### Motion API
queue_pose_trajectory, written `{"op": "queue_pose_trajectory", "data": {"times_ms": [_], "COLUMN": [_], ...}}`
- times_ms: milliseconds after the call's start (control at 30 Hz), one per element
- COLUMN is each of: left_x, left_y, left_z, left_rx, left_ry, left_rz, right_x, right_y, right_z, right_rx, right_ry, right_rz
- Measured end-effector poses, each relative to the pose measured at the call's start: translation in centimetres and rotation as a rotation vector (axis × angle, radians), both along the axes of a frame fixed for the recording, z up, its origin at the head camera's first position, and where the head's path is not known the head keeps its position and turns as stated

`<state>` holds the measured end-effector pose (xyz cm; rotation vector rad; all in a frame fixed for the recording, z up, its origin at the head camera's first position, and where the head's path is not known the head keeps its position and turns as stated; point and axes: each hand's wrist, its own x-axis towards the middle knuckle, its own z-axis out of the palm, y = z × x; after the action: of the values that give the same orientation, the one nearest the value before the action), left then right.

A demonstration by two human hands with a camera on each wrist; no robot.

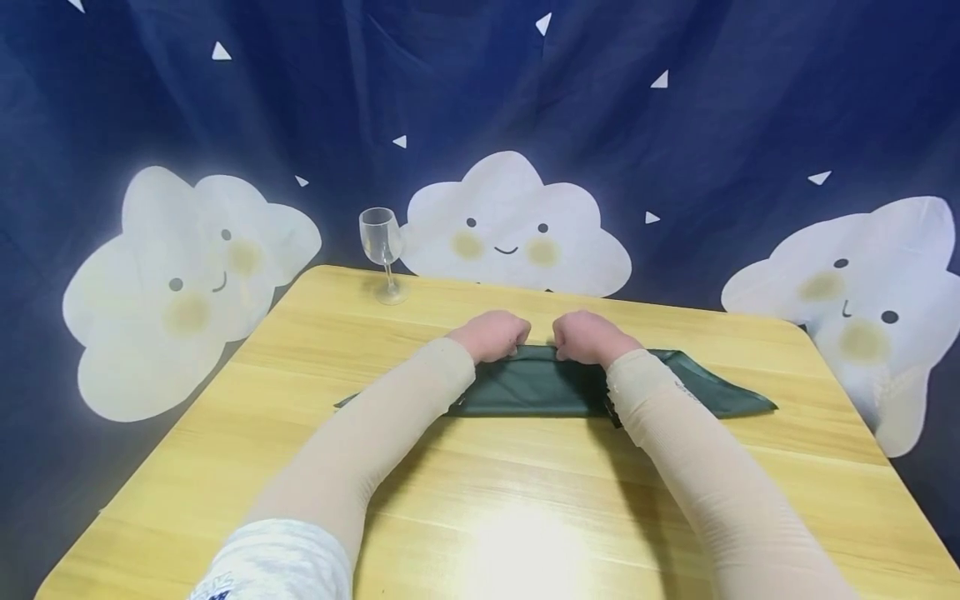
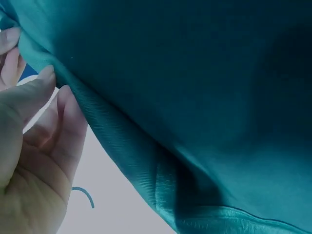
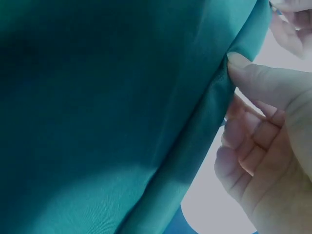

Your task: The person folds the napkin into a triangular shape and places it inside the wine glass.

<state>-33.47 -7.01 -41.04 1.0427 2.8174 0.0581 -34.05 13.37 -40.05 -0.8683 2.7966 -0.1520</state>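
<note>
A dark green, slightly glossy cloth (image 1: 536, 387) is held along its far edge by both hands, with pointed corners spreading out left and right. My left hand (image 1: 495, 335) pinches that edge left of centre. Close beside it, the right hand (image 1: 592, 337) pinches the same edge, a small gap between the two. In the left wrist view, thumb and fingers of the left hand (image 2: 39, 146) grip a narrow rolled fold of the cloth (image 2: 170, 97). A similar fold of cloth (image 3: 122, 107) runs under the thumb of the right hand (image 3: 273, 146) in the right wrist view.
A clear wine glass (image 1: 381, 237) stands upright near the back edge of the wooden table (image 1: 480, 483), left of the hands. Behind the table hangs a dark blue curtain (image 1: 480, 75) printed with smiling white clouds and small triangles.
</note>
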Motion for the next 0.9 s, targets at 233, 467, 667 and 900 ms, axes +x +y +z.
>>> {"op": "queue_pose_trajectory", "data": {"times_ms": [233,467,667,900], "left_x": [-0.1,-0.1,0.4,1.3], "left_y": [0.5,0.8,1.1,1.1], "left_z": [0.4,-0.7,-0.5,0.5], "left_rx": [-0.052,-0.090,-0.109,-0.157], "left_ry": [0.003,0.143,0.145,0.052], "left_rz": [0.023,-0.012,-0.032,-0.049], "right_x": [0.2,0.6,0.5,0.7], "right_y": [-0.2,-0.1,0.1,0.3], "right_z": [-0.1,-0.6,-0.3,0.4], "right_rx": [-0.024,-0.053,-0.026,-0.039], "right_ry": [-0.004,0.046,0.015,-0.088], "right_rz": [-0.009,-0.020,0.022,-0.006]}}
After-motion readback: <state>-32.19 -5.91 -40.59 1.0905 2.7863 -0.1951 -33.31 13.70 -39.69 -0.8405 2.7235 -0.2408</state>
